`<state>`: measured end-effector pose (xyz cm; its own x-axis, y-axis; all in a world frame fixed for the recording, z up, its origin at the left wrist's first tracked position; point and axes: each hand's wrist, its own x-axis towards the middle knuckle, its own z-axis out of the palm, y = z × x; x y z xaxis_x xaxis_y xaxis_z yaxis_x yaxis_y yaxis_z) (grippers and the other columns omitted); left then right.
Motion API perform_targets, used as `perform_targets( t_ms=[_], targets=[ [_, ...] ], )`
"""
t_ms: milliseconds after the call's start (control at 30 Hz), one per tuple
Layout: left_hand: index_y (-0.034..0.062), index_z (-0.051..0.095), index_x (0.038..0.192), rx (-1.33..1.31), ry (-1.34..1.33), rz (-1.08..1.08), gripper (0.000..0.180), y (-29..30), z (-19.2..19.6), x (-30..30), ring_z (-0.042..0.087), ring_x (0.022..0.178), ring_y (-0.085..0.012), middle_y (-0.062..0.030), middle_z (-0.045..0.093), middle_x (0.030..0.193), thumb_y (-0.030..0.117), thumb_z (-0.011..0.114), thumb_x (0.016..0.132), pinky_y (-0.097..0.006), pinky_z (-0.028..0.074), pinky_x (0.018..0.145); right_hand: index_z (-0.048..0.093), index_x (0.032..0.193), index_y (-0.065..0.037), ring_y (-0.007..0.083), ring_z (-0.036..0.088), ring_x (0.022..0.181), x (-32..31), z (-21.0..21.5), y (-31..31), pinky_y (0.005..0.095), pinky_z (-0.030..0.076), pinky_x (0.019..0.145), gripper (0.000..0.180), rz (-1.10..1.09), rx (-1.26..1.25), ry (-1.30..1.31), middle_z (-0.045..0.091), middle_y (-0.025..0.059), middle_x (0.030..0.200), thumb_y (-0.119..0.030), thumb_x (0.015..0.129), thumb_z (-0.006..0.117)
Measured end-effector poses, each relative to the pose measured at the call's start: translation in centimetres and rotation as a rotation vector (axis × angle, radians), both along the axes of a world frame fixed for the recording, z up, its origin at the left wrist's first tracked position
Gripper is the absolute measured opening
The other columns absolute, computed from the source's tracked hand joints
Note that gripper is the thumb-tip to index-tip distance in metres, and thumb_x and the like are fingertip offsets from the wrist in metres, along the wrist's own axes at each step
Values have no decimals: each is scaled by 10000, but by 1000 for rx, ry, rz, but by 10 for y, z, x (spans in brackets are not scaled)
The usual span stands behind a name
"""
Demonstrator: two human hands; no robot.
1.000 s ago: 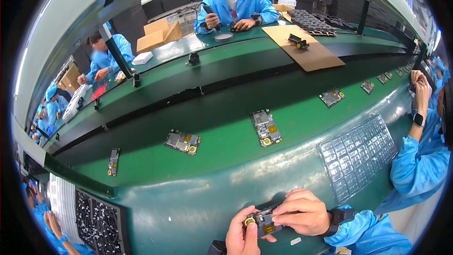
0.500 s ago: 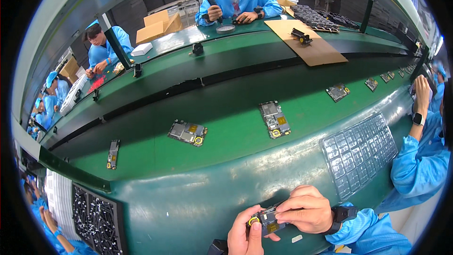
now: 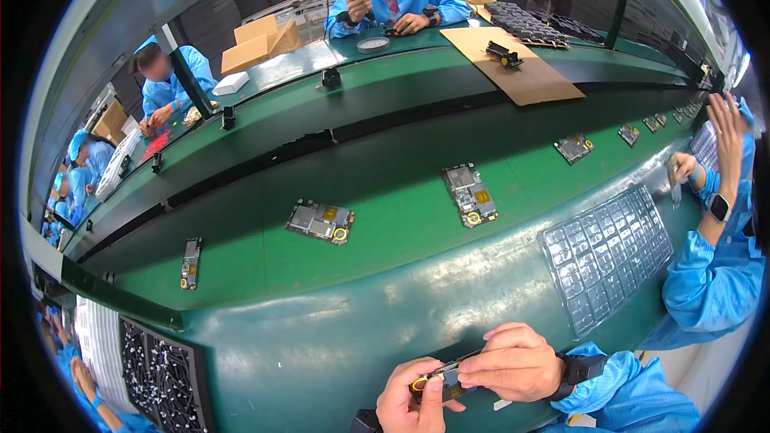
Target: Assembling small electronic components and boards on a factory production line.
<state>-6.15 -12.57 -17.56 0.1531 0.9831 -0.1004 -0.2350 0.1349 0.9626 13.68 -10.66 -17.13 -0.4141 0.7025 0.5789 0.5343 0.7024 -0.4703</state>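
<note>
Low in the head view, both my hands hold a small circuit board (image 3: 451, 392) above the green workbench. My left hand (image 3: 411, 401) grips its left end, the thumb beside a round part ringed in yellow. From the other side, my right hand (image 3: 513, 365) pinches the board's upper edge with thumb and fingers. The board is tilted, and my fingers cover much of it. A small white piece (image 3: 502, 404) lies on the bench just below my right hand.
Several similar boards, including one board (image 3: 470, 195), lie along the green conveyor belt (image 3: 385, 232). A clear compartment tray (image 3: 607, 261) sits right of centre, near a co-worker's raised hand (image 3: 726, 132). At lower left stands a black box (image 3: 164, 373) of small dark parts. Co-workers sit across the belt.
The board in my hands has tipped, showing more of its edge. My right fingers have shifted slightly along it. The co-worker at right has lifted an open hand; another hand now shows there.
</note>
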Motion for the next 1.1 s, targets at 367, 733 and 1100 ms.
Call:
perform_targets(
  t_ms=[367,733,1100],
  targets=[
    [1,507,1233,-25,36,17,221,6,0,-18,608,745,-91,-74,612,959,49,504,1017,-206,540,564,741,1053,-69,208,587,1008,-23,-2,3,379,535,936,340,33,-48,39,694,5,1138,-12,718,757],
    [-20,548,1163,181,139,92,182,5,-4,-34,628,741,-110,-123,620,1048,-3,545,982,-217,540,565,731,1035,-59,231,632,881,-50,8,7,320,519,762,266,-138,-139,187,693,66,1033,-69,776,788],
    [-22,552,1198,207,321,17,227,12,-7,-55,601,606,-103,-110,628,1014,27,562,977,-217,505,510,711,980,-49,249,656,719,-64,5,5,349,519,637,202,-99,-597,323,702,92,845,-128,811,790]
  ],
)
